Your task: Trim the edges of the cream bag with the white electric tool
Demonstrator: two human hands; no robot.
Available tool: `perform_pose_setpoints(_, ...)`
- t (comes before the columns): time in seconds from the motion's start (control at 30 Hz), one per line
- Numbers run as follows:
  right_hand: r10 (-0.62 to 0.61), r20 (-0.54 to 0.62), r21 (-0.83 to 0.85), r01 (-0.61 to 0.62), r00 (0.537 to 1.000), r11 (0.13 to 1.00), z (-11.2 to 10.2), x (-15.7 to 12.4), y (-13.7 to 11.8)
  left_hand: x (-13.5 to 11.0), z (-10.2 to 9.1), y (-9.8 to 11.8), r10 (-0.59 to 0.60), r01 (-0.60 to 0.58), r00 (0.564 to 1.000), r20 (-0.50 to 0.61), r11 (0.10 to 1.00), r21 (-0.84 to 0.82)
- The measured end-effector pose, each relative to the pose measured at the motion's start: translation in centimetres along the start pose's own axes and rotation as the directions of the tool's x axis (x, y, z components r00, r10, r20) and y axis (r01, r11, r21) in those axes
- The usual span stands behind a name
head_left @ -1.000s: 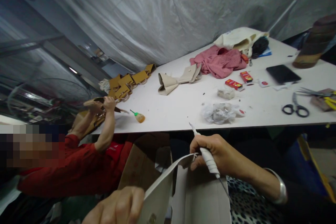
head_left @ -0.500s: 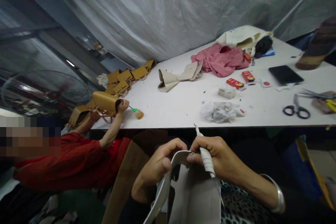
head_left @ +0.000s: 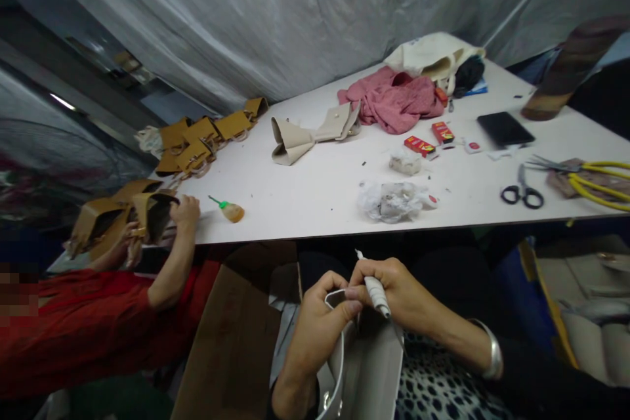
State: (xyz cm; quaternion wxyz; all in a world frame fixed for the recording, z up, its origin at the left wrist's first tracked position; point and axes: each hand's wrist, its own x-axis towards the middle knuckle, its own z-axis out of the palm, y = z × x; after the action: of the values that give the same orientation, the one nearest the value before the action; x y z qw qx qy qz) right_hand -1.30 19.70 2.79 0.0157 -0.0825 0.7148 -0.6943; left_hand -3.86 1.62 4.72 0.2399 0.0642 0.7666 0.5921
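My left hand (head_left: 317,328) pinches the rim of a pale beige handbag (head_left: 369,367) held over my lap. Against the same rim, the fingertips of my right hand (head_left: 388,285) meet the left thumb. A white-wrapped awl (head_left: 377,295) with a thin spike rests in my right hand, slanting across the fingers, its other tip pointing up toward the table edge. What the fingertips grip between them is too small to make out. Metal fittings show on the bag's lower strap.
On the white table (head_left: 305,203) lie a beige bag piece (head_left: 295,141), a plastic bag (head_left: 396,202), red boxes (head_left: 419,146), scissors (head_left: 522,193), yellow-handled pliers (head_left: 600,180) and a glue bottle (head_left: 230,210). A co-worker in red (head_left: 113,315) handles mustard bags at left. A cardboard box (head_left: 231,341) stands beside me.
My view has shifted, so the table things sit further left. My left hand has closed in, its thumb now at the right fingertips. The co-worker's mustard bag has moved left, away from the glue bottle.
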Motion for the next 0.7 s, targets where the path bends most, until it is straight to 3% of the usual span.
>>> perform_pose_setpoints(0.17, -0.107, -0.142, -0.067, 0.099, 0.984, 0.993, -2.1, -1.2, 1.5, 1.4, 0.1, -1.2, -0.145, 0.146, 0.989, 0.019, 0.981, -0.126)
perform_pose_setpoints(0.27, -0.08, -0.25, -0.064, 0.066, 0.965, 0.996, -4.5, -1.9, 2.9, 2.3, 0.2, -1.8, -0.17, 0.176, 0.984, 0.056, 0.976, -0.125)
perform_pose_setpoints(0.43, -0.114, -0.467, -0.257, -0.011, 0.877, 0.966, -9.2, -2.1, 4.8, 3.7, 0.9, -2.8, -0.159, 0.172, 0.975, 0.153, 0.982, -0.076)
perform_pose_setpoints(0.6, -0.147, -0.641, -0.381, -0.146, 0.753, 0.913, -12.1, -0.3, 5.9, 4.7, 2.5, -3.2, -0.108, 0.11, 0.991, -0.073, 0.994, 0.019)
perform_pose_setpoints(0.7, -0.197, -0.658, -0.422, -0.139, 0.727, 0.896, -12.8, 1.3, 6.3, 5.5, 3.4, -2.9, -0.086, 0.098, 0.986, -0.143, 0.992, 0.083)
